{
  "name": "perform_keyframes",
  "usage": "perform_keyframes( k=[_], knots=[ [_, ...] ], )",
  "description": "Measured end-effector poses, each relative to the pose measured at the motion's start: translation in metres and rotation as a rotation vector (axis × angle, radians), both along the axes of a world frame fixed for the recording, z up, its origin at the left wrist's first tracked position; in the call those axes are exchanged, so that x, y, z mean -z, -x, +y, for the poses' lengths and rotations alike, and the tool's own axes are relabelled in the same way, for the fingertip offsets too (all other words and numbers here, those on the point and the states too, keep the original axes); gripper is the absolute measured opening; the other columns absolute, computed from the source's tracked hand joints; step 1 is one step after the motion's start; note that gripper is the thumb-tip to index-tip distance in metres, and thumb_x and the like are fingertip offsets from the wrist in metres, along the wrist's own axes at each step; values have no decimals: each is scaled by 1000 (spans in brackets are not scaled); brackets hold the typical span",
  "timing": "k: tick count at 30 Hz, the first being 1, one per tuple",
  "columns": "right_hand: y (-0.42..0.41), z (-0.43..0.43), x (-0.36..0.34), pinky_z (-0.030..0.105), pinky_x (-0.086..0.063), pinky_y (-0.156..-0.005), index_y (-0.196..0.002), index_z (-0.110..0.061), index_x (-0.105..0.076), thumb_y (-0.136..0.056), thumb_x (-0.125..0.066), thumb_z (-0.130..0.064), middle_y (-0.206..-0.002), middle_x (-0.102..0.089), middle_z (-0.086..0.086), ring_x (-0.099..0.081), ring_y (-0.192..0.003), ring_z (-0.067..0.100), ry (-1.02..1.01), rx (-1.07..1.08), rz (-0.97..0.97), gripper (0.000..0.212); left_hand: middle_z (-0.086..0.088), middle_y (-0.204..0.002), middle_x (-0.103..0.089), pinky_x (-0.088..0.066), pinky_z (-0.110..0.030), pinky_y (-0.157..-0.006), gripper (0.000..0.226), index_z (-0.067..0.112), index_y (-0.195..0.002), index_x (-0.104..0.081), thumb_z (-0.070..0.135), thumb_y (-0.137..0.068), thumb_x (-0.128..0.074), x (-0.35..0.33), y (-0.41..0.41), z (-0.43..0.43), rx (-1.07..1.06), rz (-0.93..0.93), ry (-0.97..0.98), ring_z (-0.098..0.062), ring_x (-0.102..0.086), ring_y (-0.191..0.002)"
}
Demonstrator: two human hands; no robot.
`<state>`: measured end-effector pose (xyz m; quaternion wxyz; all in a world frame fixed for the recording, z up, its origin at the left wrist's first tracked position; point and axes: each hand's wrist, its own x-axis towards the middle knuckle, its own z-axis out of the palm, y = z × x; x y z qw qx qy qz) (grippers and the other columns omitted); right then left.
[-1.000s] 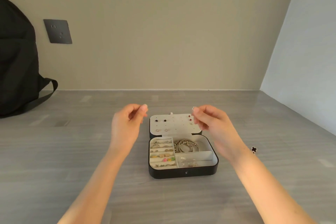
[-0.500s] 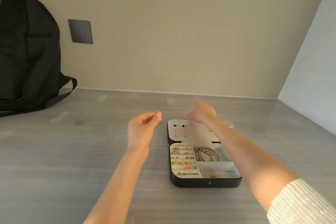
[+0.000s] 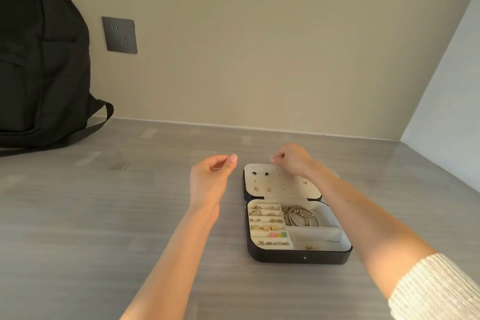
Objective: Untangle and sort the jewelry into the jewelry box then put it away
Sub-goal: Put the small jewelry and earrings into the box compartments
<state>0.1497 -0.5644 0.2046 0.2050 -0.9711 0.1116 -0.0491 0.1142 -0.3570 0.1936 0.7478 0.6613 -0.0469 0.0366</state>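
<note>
Currently: jewelry box [image 3: 298,257] lies open on bench [image 3: 104,228], tray mostly sorted. Left hand [image 3: 210,176] beside the lid panel [image 3: 285,186], right hand [image 3: 292,161] over its far edge. Both are pinch-posed, contents too small to tell. Judged step: seating an earring. Next: fine aim at a hole. Ample room left; backpack [image 3: 39,60] well clear.

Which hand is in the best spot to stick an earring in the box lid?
Probably the right hand: it hovers over the far edge of the lid, fingertips pinched. The left hand is off to the side, over the table.
</note>
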Motion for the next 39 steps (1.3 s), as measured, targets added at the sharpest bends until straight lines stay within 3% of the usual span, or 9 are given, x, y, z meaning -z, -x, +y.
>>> perform_keyframes(
  k=[4,7,9,11,13,16,19,23,39],
  knots=[
    [13,0,-13,30,-30,-57,-84,13,-59,-94,-53,-24,-69,-48,9,-41,-66,21,0,-2,-278,39,8,-81,-63,-42,-20,-72,7,22,-81,-64,20,-88,-63,2,-2,-3,5,-26,-50,-9,-56,-81],
    [36,6,-29,29,-38,-64,-82,2,-64,-92,-56,-25,-74,-62,9,-52,-72,24,-70,-24,-464,29,7,-83,-63,-44,-17,-72,9,21,-82,-62,18,-90,-59,-1,-3,-9,17,-77,-69,-12,-56,-84],
    [51,9,-32,18,-37,-60,-79,-4,-65,-91,-59,-24,-75,-65,7,-53,-71,23,-119,-40,-530,24,1,-88,-66,-49,-24,-81,10,19,-83,-62,16,-91,-58,-5,-4,-14,54,-100,-16,-17,-61,-90],
    [62,13,-32,17,-35,-60,-78,-6,-66,-90,-60,-22,-73,-65,4,-54,-69,22,-162,-55,-573,21,-9,-93,-68,-54,-32,-83,8,13,-85,-63,13,-91,-57,-12,-3,-21,122,-104,59,-23,-64,-91],
    [68,16,-29,24,-36,-70,-78,-11,-66,-89,-58,-27,-77,-67,-1,-58,-75,21,-89,-51,-708,21,-11,-90,-67,-53,-37,-79,7,12,-86,-63,13,-90,-58,-16,-4,-27,145,-137,36,-22,-62,-82],
    [74,26,-22,28,-29,-77,-80,-22,-67,-86,-51,-37,-86,-65,-9,-54,-84,17,136,-84,-917,23,2,-80,-67,-50,-32,-75,9,19,-82,-65,15,-89,-61,-18,-8,-35,127,-195,-15,-12,-59,-76],
    [73,35,-11,30,-27,-79,-78,-27,-68,-85,-53,-37,-92,-62,-8,-52,-90,19,351,-187,-904,20,3,-81,-67,-51,-33,-78,9,21,-81,-67,16,-87,-63,-17,-10,-35,134,-178,0,-10,-60,-78],
    [69,36,-4,34,-27,-80,-73,-27,-68,-82,-55,-38,-98,-62,-2,-53,-90,25,489,-193,-860,20,-5,-88,-68,-53,-41,-84,5,19,-84,-67,16,-87,-64,-15,-11,-34,157,-75,84,-21,-63,-89],
    [74,51,-9,29,-20,-76,-71,-34,-68,-82,-52,-45,-102,-61,-6,-54,-92,24,358,-92,-747,22,-8,-90,-69,-54,-32,-83,7,11,-90,-68,11,-86,-63,-9,-10,-31,253,34,270,-20,-64,-86]
  ],
)
